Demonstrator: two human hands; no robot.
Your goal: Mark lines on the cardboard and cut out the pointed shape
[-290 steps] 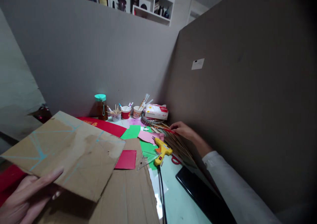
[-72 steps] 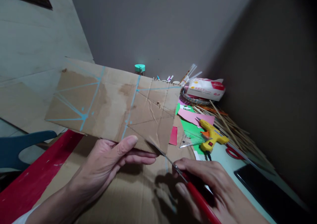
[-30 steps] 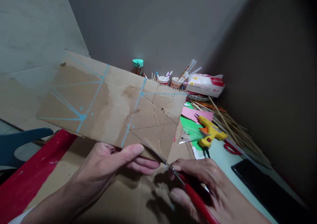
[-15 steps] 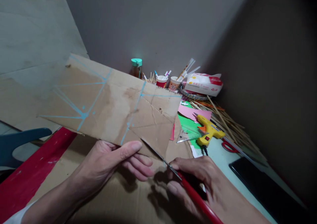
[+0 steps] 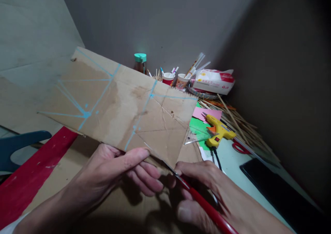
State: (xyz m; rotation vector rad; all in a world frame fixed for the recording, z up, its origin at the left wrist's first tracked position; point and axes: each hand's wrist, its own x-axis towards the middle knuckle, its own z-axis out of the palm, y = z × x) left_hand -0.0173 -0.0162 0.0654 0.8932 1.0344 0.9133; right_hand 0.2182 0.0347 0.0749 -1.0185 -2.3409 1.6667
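Observation:
A brown cardboard piece with blue drawn lines and water-like stains is held up, tilted, in front of me. My left hand grips its lower edge, thumb on top and fingers underneath. Red-handled scissors are in my right hand, their blades at the cardboard's lower right edge, close to my left fingertips. Part of the blades is hidden by the cardboard. More cardboard lies beneath both hands.
Behind are a teal-lidded bottle, two paper cups with pens and sticks, and a tissue pack. At the right lie a yellow glue gun, wooden sticks, and a black phone. A blue handle is at left.
The scissors' blades have closed further, with less blade showing over the cardboard. The cardboard's right end has shifted slightly right, and the background sits a little higher in view.

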